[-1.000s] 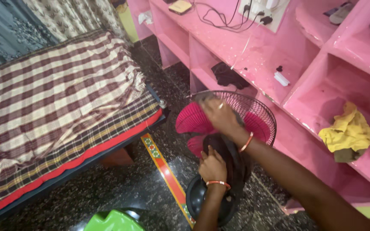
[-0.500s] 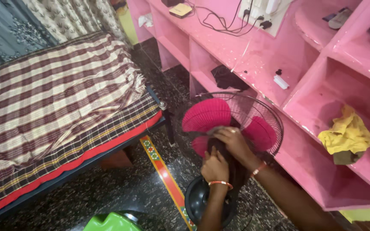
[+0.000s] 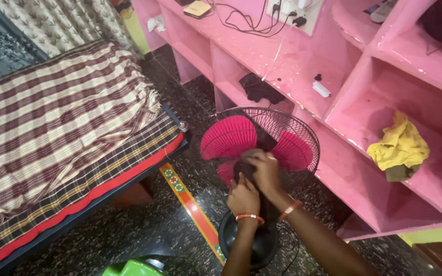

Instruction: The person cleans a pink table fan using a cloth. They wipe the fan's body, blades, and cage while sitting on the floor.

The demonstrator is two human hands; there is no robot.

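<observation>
A standing fan with pink blades (image 3: 228, 137), a black wire guard (image 3: 282, 118) behind them and a round black base (image 3: 231, 237) stands on the dark speckled floor. My left hand (image 3: 243, 197), with an orange bangle at the wrist, grips the fan's dark motor housing from behind. My right hand (image 3: 265, 171) lies on the hub between the blades, fingers closed over a grey cloth (image 3: 250, 154) pressed against it. The front of the fan has no guard over it.
A bed with a checked sheet (image 3: 62, 128) fills the left. Pink built-in shelves (image 3: 292, 66) run along the right, holding a yellow cloth (image 3: 399, 145), a black cloth (image 3: 259, 88) and a socket board with cables (image 3: 282, 10). A patterned strip (image 3: 190, 204) and a green plastic object (image 3: 134, 267) lie on the floor.
My right hand has come down from the top rim of the guard to the fan's hub with the cloth. The left hand stays on the motor housing.
</observation>
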